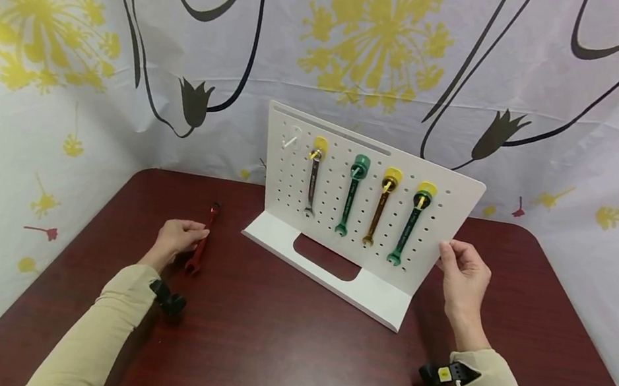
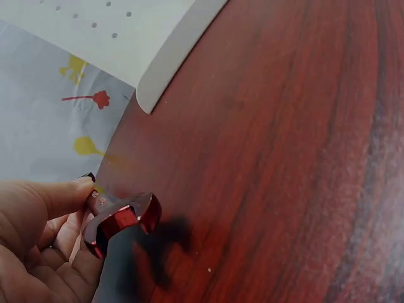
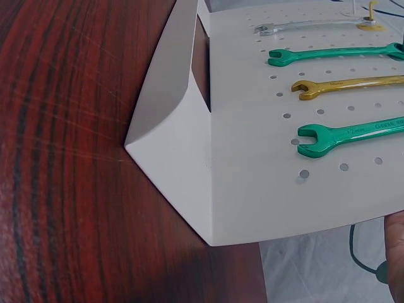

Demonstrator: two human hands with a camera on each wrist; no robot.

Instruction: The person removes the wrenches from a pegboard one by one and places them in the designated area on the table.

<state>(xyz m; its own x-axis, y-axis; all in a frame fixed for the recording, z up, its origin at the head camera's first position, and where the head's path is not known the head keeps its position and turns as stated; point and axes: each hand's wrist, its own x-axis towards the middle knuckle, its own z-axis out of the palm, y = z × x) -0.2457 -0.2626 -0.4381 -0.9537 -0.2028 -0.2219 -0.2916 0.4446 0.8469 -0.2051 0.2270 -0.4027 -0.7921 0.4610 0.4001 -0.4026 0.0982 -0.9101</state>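
Your left hand (image 1: 177, 240) pinches a red wrench (image 1: 198, 252) between thumb and fingers, toward the table's (image 1: 284, 363) far left corner; your right hand (image 1: 464, 279) pinches the right edge of a white pegboard (image 1: 384, 297), standing near the table's far edge; on it hang, left to right, silver wrench (image 1: 313, 183), green wrench (image 1: 350, 200), gold wrench (image 1: 379, 214), second green wrench (image 1: 408, 232); behind, patterned cloth (image 1: 234, 135).
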